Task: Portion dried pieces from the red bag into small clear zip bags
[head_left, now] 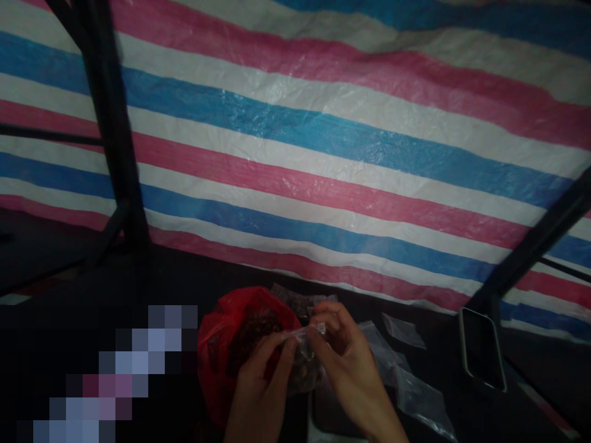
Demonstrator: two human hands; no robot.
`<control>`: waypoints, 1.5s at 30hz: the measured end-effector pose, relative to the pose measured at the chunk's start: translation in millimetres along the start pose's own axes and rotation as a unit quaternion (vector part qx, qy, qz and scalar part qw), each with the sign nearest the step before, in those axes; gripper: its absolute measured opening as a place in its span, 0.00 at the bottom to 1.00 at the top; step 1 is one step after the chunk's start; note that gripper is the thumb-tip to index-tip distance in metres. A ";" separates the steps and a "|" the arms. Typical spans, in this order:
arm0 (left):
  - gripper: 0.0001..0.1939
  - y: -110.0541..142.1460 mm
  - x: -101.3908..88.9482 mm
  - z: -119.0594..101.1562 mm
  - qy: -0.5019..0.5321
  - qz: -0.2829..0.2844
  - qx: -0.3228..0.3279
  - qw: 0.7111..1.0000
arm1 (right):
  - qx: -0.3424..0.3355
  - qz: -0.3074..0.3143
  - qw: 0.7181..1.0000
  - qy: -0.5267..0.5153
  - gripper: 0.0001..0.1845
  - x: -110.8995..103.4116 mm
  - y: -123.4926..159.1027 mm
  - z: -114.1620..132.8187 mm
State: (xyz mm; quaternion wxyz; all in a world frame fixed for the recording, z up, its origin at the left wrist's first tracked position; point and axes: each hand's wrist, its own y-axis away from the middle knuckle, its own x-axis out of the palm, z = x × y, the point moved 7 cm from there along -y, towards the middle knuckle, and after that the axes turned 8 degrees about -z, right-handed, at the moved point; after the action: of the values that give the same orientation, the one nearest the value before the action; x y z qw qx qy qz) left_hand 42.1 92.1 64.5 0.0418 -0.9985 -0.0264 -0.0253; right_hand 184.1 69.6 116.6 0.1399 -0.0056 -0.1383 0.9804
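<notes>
Between both hands is a small clear plastic bag (303, 368) with pale brownish pieces inside, too dim to name. My left hand (261, 381) pinches the left end of its top edge between thumb and fingers. At the right end of that edge, my right hand (344, 357) also has thumb and fingers closed on the plastic. Just left of and behind the left hand stands an opened red plastic bag (213, 351) holding dark brown contents (253, 329). Behind the hands lies another clear bag with dark contents (295, 300), partly covered by the right hand.
Flat clear plastic bags (420, 397) lie to the right. A phone (482, 347) rests farther right. Under the right forearm, a dark flat object (330, 412) is partly hidden. Dark frame posts (117, 154) stand before a striped plastic sheet (323, 154). The lower left is pixelated.
</notes>
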 end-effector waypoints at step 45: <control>0.23 -7.9 -34.4 -9.6 -0.069 -0.094 0.177 0.977 | -0.021 0.089 0.855 0.510 0.20 -142.9 -103.3 -30.7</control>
State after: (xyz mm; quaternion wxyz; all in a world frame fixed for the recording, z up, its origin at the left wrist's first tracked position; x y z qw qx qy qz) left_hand 6.9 97.4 72.9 0.2132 -0.9676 -0.1271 0.0453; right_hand 351.1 133.7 111.2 0.1025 -0.5197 -0.0670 0.8455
